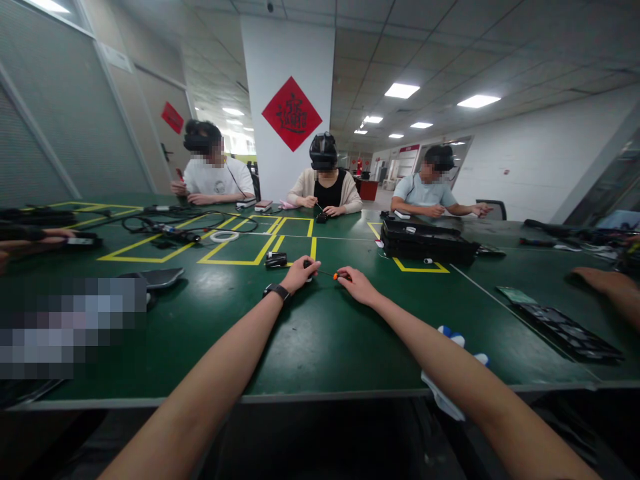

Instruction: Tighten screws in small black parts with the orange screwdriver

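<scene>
Over the green table (pixel 330 340), my left hand (pixel 299 275), with a dark band on its wrist, is closed around a small black object (pixel 309 265) mostly covered by the fingers. My right hand (pixel 359 287) grips a screwdriver (pixel 336 276) by its handle, which shows an orange part at the fingertips. From there its thin dark shaft points left at the object in my left hand. Whether the tip touches it, I cannot tell. Just beyond my left hand lies a small black device (pixel 276 260) with a pale band.
To the right ahead sits an open black case (pixel 427 241). Blue-and-white gloves (pixel 457 340) lie beside my right forearm, a black tray of parts (pixel 565 327) farther right. Cables (pixel 170 230) and a white ring (pixel 225 236) are at left. Several people sit around the table.
</scene>
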The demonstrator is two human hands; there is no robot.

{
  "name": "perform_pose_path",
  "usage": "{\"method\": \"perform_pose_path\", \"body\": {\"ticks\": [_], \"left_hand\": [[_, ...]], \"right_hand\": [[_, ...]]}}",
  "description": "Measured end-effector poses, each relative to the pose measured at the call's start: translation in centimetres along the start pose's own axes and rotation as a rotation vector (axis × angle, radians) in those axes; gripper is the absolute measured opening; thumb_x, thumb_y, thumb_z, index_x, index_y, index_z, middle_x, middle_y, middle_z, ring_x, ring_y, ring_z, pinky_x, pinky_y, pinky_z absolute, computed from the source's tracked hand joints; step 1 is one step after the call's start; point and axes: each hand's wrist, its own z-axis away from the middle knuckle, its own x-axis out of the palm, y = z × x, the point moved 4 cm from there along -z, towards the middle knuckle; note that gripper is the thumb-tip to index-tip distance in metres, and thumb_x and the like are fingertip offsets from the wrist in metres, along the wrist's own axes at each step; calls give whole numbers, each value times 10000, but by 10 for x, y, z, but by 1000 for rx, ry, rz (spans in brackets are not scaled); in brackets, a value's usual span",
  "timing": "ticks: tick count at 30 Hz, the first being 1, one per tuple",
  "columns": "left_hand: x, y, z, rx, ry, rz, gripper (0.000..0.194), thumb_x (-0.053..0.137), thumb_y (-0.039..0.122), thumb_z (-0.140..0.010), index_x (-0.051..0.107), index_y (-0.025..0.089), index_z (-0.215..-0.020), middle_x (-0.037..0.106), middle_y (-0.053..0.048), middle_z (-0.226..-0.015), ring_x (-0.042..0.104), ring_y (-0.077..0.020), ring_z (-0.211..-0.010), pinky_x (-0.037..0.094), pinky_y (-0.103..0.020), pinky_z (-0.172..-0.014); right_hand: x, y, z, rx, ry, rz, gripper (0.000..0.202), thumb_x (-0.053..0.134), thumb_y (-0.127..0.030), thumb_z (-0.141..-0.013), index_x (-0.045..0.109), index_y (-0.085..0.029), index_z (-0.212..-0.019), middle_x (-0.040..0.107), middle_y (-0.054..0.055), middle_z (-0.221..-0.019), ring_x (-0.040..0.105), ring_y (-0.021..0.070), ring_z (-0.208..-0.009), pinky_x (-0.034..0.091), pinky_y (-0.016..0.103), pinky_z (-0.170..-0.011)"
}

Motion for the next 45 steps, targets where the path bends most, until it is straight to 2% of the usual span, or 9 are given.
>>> {"method": "perform_pose_path", "body": {"ticks": [4, 14, 20, 28, 39, 45], "left_hand": [[-1, -1, -1, -6, -9, 4, 360, 586, 486, -617, 543, 150, -738, 570, -11, -581, 503, -106, -538, 377, -226, -522], [-3, -9, -6, -67, -28, 191, 385, 547, 507, -658, 486, 144, -770, 572, -22, -672, 547, -100, -549, 423, -232, -514], [-2, -9, -5, -64, -48, 294, 459, 398, 596, -709, 466, 146, -768, 539, -10, -641, 532, -86, -491, 420, -219, -475], [-2, -6, -3, -40, -42, 277, 511, 339, 638, -704, 465, 145, -755, 545, -20, -642, 533, -89, -495, 417, -217, -467], [-1, -8, -5, -18, -68, 276, 502, 332, 627, -716, 470, 146, -749, 541, -16, -625, 525, -91, -492, 422, -227, -484], [-2, -8, -6, 23, -24, 204, 524, 300, 631, -724, 494, 145, -740, 545, -22, -634, 532, -99, -537, 418, -231, -523]], "right_hand": [[-1, -3, -1, -48, 2, 79, 185, 437, -238, -792, 597, -162, -843, 579, 48, -860, 499, 140, -830, 363, 284, -787], [-3, -4, 4, 1, 35, -22, 192, 471, -230, -752, 567, -182, -911, 583, 18, -858, 516, 123, -797, 383, 260, -753], [-8, -18, 5, -63, 78, -73, 209, 443, -256, -769, 561, -181, -925, 588, 16, -872, 528, 117, -797, 385, 248, -753], [-5, -22, 6, -100, 29, 32, 188, 460, -241, -758, 571, -184, -898, 583, 19, -843, 519, 126, -769, 387, 257, -736], [-4, -15, 4, -108, 47, -22, 195, 509, -201, -711, 571, -174, -893, 587, 18, -856, 538, 117, -781, 414, 257, -747], [0, -10, 3, -111, 25, -23, 232, 525, -190, -707, 561, -183, -936, 579, 16, -849, 529, 113, -777, 413, 262, -747]]}}
